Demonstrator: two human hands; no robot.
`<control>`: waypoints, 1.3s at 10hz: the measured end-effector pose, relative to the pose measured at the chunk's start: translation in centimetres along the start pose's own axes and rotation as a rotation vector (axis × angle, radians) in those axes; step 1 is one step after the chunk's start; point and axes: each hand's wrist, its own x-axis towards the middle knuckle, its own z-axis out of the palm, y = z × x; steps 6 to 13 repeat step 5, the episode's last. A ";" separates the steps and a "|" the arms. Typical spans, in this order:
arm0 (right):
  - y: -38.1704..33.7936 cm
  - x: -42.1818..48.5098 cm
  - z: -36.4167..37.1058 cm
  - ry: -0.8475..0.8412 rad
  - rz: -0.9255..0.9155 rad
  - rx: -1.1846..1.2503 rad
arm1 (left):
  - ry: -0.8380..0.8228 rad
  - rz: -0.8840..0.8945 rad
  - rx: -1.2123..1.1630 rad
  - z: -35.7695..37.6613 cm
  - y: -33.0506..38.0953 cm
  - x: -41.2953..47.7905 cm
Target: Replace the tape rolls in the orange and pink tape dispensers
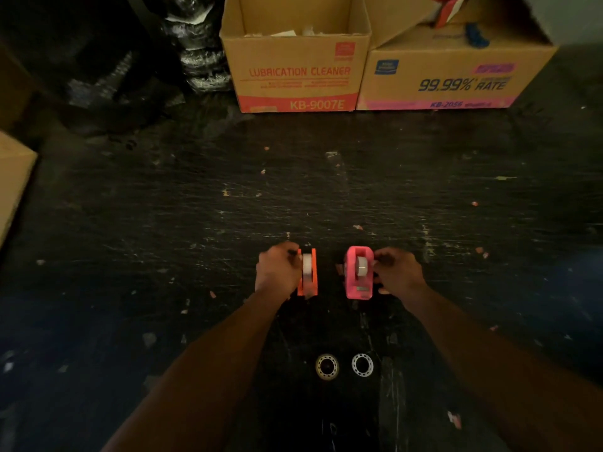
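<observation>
An orange tape dispenser (pixel 314 272) stands on the dark scratched surface with a whitish roll of tape (pixel 307 270) in it. My left hand (pixel 277 269) grips its left side. To its right stands a pink tape dispenser (pixel 351 275) that also holds a roll (pixel 361 266); my right hand (pixel 396 270) holds its right side. Closer to me lie two flat rings: a yellowish tape roll (pixel 327 367) and a white one (pixel 362 364), both apart from my hands.
At the back stand two open cardboard boxes, one marked LUBRICATION CLEANER (pixel 295 71) and one marked 99.99% RATE (pixel 456 79). Another box corner (pixel 13 177) juts in at the left. Black wrapped bundles (pixel 199 50) sit at the back left. Small paper scraps litter the surface.
</observation>
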 end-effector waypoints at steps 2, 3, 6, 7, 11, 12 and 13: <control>-0.2 0.4 0.0 -0.018 -0.005 -0.015 | -0.022 -0.015 -0.001 0.0 0.4 0.3; 0.1 0.3 0.0 -0.036 0.007 -0.008 | -0.006 -0.024 0.004 0.1 0.4 0.0; -0.7 -1.6 -0.9 -0.019 -0.014 -0.045 | 0.036 -0.031 -0.015 -1.2 1.2 -0.9; -0.7 -1.6 -0.9 -0.019 -0.014 -0.045 | 0.036 -0.031 -0.015 -1.2 1.2 -0.9; -0.7 -1.6 -0.9 -0.019 -0.014 -0.045 | 0.036 -0.031 -0.015 -1.2 1.2 -0.9; -0.7 -1.6 -0.9 -0.019 -0.014 -0.045 | 0.036 -0.031 -0.015 -1.2 1.2 -0.9; -0.7 -1.6 -0.9 -0.019 -0.014 -0.045 | 0.036 -0.031 -0.015 -1.2 1.2 -0.9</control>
